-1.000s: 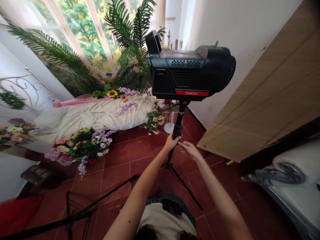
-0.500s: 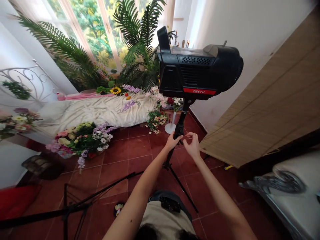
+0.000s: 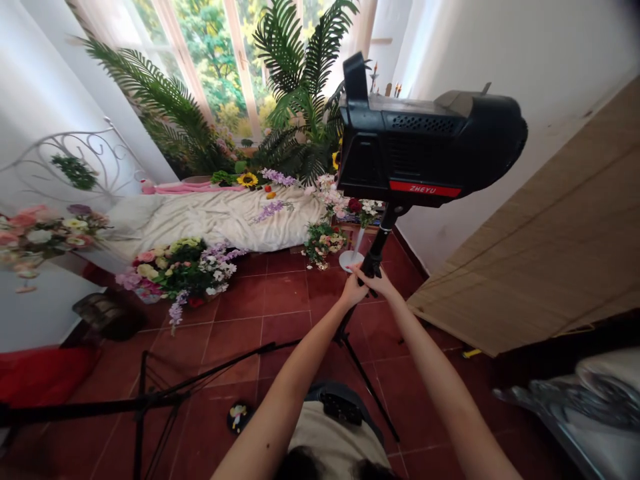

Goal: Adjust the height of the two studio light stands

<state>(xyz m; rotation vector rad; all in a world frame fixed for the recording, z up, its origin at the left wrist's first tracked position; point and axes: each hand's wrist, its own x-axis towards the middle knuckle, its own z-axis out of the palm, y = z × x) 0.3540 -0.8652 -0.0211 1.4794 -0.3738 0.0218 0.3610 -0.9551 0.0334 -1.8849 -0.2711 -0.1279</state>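
Black metal tubing forms the slim light stand [image 3: 379, 241] between your arms. Your left hand [image 3: 354, 291] has its grip closed around the tube, and your right hand [image 3: 380, 283] touches the same tube from the other side; how tight its grip is, I cannot tell. On top of the stand sits the boxy studio light [image 3: 425, 150], smooth, black, rounded at one end. Beyond, creamy wrinkled cloth covers the bed [image 3: 225, 217], above glossy red floor tiles [image 3: 285, 293].

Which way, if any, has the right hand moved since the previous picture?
Yes: the right hand moved left in view onto the black pole, nearer the white base.
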